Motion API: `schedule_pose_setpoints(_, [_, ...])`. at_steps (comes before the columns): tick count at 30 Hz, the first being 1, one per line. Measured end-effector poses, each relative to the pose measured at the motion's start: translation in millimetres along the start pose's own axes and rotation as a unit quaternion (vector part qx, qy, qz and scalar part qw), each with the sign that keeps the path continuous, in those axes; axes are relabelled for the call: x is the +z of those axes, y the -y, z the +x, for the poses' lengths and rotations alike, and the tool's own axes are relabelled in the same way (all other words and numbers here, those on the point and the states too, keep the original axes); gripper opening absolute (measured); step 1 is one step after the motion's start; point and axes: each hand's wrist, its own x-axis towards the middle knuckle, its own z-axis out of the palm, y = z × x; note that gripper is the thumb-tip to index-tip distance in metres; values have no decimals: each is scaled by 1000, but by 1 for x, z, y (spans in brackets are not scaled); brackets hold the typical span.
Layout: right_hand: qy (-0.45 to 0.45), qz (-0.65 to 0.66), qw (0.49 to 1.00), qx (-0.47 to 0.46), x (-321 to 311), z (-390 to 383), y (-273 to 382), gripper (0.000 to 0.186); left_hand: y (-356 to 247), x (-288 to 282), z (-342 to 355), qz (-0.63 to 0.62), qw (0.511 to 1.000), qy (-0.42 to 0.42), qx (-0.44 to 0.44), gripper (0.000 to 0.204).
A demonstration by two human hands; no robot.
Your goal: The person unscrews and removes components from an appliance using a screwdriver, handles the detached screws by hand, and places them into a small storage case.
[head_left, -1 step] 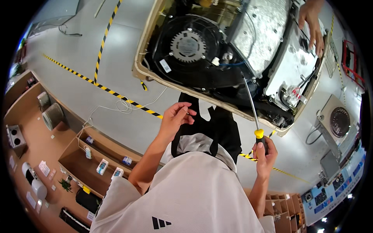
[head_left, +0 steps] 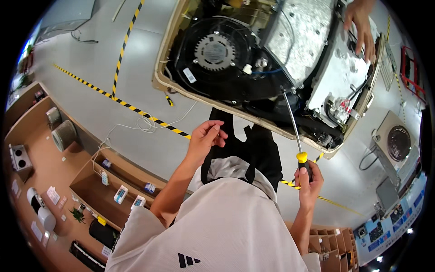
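My right hand grips a screwdriver with a yellow and black handle; its long shaft reaches up to a screw area on the black fan housing. My left hand is held below the casing's rim, fingers curled and pinched; anything inside them is too small to make out. The open appliance has a beige casing, a toothed fan motor plate, a foil-covered block and a white metal plate with wiring. Another person's hand rests on that plate's upper part.
Hazard tape and a white cable lie on the grey floor. Cardboard-coloured shelving with small boxes stands at left. An outdoor unit with a round grille and a red rack are at right; cubbyholes are behind me.
The view has shifted very slightly, and the other person's hand is a little lower and further left. My hands and the screwdriver look almost unchanged.
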Motion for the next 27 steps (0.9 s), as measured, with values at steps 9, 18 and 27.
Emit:
schedule_pose_setpoints(9, [94, 34, 995, -29, -89, 5, -91, 25, 80, 78, -46, -65, 993, -92, 47, 28])
schedule_pose_setpoints(18, [187, -11, 982, 36, -69, 25, -23, 35, 30, 71, -37, 20, 978, -158, 137, 23])
schedule_pose_setpoints(27, [240, -123, 961, 53, -21, 36, 50, 40, -108, 6, 3, 552, 747, -299, 220, 30])
